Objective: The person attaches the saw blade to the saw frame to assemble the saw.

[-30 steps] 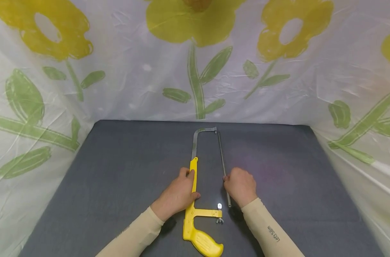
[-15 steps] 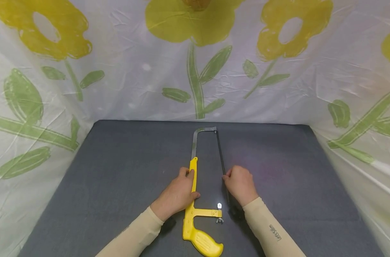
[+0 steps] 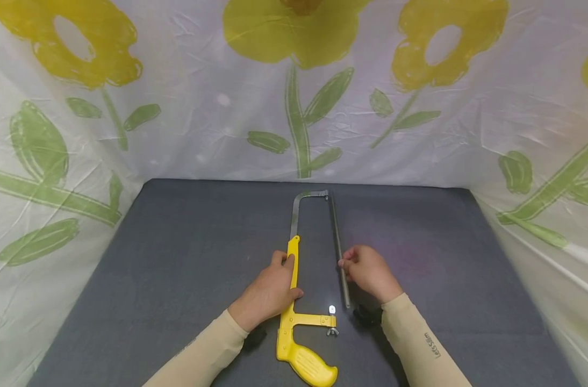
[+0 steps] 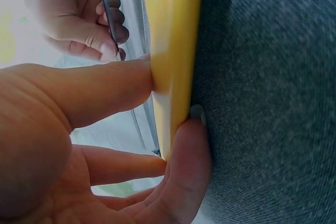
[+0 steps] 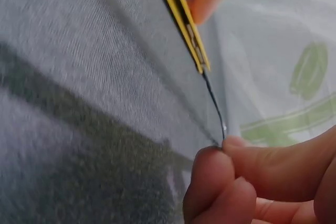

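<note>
A yellow hacksaw frame (image 3: 285, 320) lies lengthwise on the table, its handle (image 3: 313, 366) nearest me and its bent grey bar (image 3: 295, 215) pointing away. Thumb and fingers of my left hand (image 3: 265, 293) hold the frame's yellow middle, also seen close up in the left wrist view. Between thumb and fingertips, my right hand (image 3: 371, 273) pinches a thin grey saw blade (image 3: 335, 226) partway along. The blade's far end is at the frame's front tip (image 3: 325, 194); whether it sits on the pin is too small to tell. Its near end lies right of the wing-nut bolt (image 3: 332, 322).
A dark grey cloth covers the table (image 3: 187, 242). Behind and on both sides hangs a pale curtain (image 3: 187, 140) printed with yellow flowers. A dark object (image 3: 368, 316) shows under my right wrist.
The blade has turned about its length, so a broader side shows now. My right hand has shifted slightly right and rolled, with its fingertips more in view. The left hand and frame stay put.
</note>
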Available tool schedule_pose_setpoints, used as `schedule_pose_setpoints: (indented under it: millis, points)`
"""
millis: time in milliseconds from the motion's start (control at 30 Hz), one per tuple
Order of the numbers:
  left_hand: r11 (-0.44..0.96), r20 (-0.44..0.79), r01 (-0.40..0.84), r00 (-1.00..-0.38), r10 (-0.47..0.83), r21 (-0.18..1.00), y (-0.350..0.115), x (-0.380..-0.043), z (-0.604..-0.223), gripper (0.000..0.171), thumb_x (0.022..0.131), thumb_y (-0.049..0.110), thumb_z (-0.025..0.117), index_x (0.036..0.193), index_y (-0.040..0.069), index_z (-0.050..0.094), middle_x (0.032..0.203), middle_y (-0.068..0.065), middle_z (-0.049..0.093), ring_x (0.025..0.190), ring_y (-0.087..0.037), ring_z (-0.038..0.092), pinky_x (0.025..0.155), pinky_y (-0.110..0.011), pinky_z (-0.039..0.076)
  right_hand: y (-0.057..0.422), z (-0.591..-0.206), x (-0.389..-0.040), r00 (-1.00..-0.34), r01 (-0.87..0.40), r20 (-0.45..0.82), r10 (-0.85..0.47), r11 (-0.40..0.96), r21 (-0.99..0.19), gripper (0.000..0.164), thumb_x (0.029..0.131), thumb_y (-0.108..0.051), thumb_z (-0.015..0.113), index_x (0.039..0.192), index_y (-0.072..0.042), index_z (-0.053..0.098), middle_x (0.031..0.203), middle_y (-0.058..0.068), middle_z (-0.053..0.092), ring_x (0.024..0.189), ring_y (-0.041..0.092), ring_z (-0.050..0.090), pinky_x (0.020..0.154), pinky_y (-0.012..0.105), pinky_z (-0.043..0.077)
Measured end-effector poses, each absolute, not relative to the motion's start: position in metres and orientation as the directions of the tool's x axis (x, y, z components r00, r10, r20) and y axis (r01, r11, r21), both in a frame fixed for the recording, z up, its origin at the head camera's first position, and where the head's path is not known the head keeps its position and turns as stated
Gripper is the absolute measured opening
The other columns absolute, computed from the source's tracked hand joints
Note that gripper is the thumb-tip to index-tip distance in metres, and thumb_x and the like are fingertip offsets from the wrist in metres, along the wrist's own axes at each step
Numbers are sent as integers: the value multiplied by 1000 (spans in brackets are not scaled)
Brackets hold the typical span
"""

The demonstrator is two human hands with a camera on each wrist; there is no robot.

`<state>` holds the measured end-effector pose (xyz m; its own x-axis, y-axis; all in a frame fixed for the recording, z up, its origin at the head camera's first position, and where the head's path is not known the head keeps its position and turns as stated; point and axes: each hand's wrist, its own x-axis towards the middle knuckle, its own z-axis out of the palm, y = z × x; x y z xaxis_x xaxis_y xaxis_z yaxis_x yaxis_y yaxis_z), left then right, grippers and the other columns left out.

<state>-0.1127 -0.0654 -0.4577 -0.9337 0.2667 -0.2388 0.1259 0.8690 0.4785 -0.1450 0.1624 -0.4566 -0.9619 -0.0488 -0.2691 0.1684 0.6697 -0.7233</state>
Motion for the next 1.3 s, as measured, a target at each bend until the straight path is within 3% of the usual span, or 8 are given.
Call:
schedule_pose_setpoints:
  millis: [200, 1300]
  points:
    - [874, -234, 128, -936, 263, 469, -65, -113, -457, 85, 86, 25, 82, 155, 2, 37, 148, -15, 36, 67, -12, 54, 55, -24, 46, 156, -459, -145, -956, 169, -278, -95, 594, -787, 11, 95, -9, 66, 93, 1, 63, 74, 7, 65, 63, 16, 62, 61, 28, 53]
    - [867, -252, 117, -931, 266, 484, -65, -113, -457, 86, 86, 25, 82, 155, 3, 36, 149, -16, 35, 67, -12, 55, 55, -23, 46, 156, -469, -152, -924, 266, -363, -120, 482, -835, 14, 97, -10, 65, 98, 4, 64, 73, 5, 63, 62, 13, 60, 61, 28, 53]
